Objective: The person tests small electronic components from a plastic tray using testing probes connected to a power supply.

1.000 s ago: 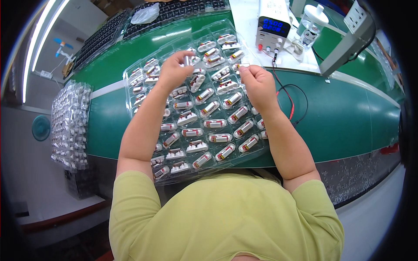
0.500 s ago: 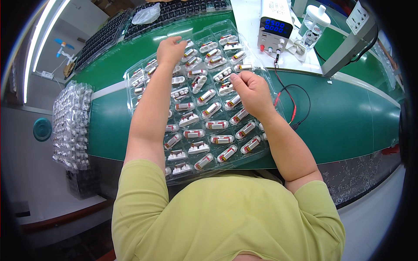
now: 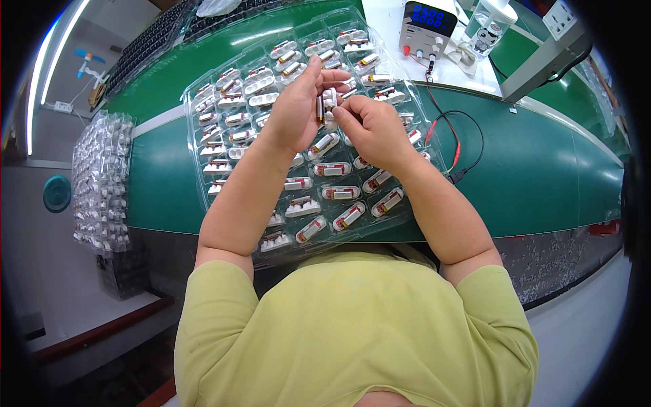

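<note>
Both hands have met over the tray (image 3: 224, 197), left hand (image 3: 298, 108) and right hand (image 3: 373, 129) pinching small parts (image 3: 328, 102).

Bare green belt (image 3: 542, 176) right of tray (image 3: 203, 197), beyond cables (image 3: 468, 136).

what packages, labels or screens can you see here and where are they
Clear plastic blister tray, on the green bench under both hands: rows of pockets with small red-and-silver cylinders.
Stack of clear blister trays, left of the bench: whitish parts inside.
Grey bench power supply, top right: blue lit display.
White bottle, beside it: dark label patch.
</note>
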Demonstrator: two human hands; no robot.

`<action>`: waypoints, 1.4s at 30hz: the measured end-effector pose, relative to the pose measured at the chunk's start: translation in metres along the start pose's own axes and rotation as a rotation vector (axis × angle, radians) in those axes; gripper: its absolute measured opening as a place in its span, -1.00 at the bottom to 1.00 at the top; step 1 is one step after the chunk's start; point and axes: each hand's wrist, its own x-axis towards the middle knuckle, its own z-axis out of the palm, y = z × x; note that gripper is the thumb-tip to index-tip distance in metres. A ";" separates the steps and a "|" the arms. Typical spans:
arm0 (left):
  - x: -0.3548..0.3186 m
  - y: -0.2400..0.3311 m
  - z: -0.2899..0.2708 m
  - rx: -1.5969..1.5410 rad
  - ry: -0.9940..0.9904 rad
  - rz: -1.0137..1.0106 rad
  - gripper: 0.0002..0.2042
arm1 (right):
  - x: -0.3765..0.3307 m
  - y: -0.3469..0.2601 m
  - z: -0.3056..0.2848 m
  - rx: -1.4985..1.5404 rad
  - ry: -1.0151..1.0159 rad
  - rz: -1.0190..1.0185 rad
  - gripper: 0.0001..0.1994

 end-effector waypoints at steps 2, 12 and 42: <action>-0.001 -0.001 0.003 0.027 -0.002 0.006 -0.39 | 0.000 0.004 0.002 -0.039 0.012 -0.036 -0.79; -0.001 -0.010 0.005 0.235 0.033 0.071 -0.43 | 0.002 0.000 -0.001 -0.193 -0.074 0.008 -0.80; 0.059 0.029 -0.145 1.547 0.763 0.378 -0.57 | 0.004 0.011 -0.005 -0.279 0.394 -0.377 -0.91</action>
